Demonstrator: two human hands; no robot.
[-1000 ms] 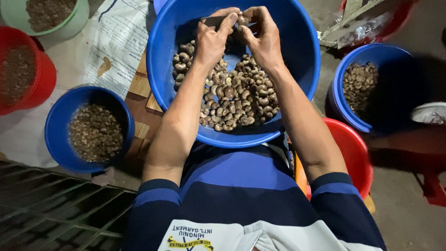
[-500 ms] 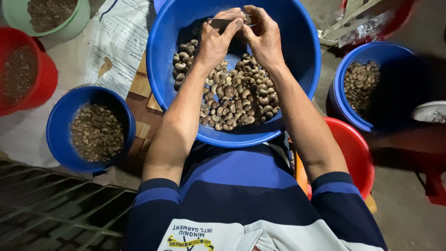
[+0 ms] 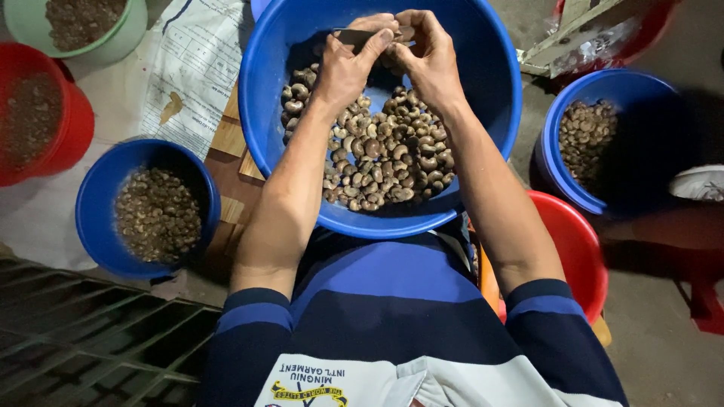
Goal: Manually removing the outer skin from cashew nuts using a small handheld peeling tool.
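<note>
Over the far side of the big round blue plastic basin (image 3: 498, 90), the left hand (image 3: 343, 68) is clamping a small flat grey metal blade (image 3: 354, 35) between thumb and forefinger, while the right hand (image 3: 430, 64) is pinching a single brown curved cashew nut (image 3: 404, 34) at its fingertips, just beside the blade. Compared with a second ago, the two hands are pressing closer together and the blade is now meeting the nut; it seems to be cutting in, though the contact is too small to see clearly. Below both wrists the heap of unshelled brown nuts (image 3: 385, 154) is lying unchanged. Left of the left forearm, a smaller blue bowl of pale kernels (image 3: 154, 215) is sitting.
</note>
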